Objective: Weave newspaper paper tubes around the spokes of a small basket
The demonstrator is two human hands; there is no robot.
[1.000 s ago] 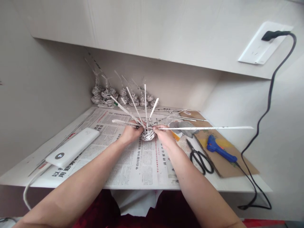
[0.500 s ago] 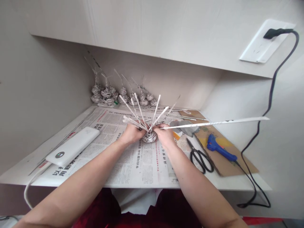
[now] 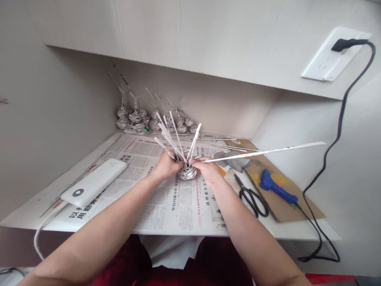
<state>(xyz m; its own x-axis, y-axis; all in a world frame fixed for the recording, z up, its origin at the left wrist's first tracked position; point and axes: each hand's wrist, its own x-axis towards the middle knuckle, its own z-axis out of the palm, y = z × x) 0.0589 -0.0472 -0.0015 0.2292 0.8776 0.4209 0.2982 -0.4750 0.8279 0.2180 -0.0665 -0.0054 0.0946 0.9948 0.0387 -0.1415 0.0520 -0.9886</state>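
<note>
Between my hands sits a small round woven piece [image 3: 187, 172] of rolled newspaper, its several paper sticks [image 3: 179, 137] fanning upward. My left hand [image 3: 169, 163] is closed around the piece's left side, thumb against the bases of the sticks. My right hand [image 3: 208, 170] pinches a long rolled-paper strip [image 3: 268, 152] close to the weave; its free end points far to the right. My own fingers hide part of the rim. Black-handled scissors [image 3: 252, 197] lie to the right of my right hand.
Newspaper [image 3: 143, 159] covers the table. Several woven gourd shapes [image 3: 135, 119] stand along the back wall. A white power bank [image 3: 94, 182] with a cable lies left. A blue glue gun [image 3: 276, 187] rests on cardboard [image 3: 285, 214] at right, near a dangling black cord [image 3: 339, 131].
The upright sticks have drawn closer together, and one on the right has swung inward. The long strip's far end has shifted slightly left and up. Both hands stay on the piece.
</note>
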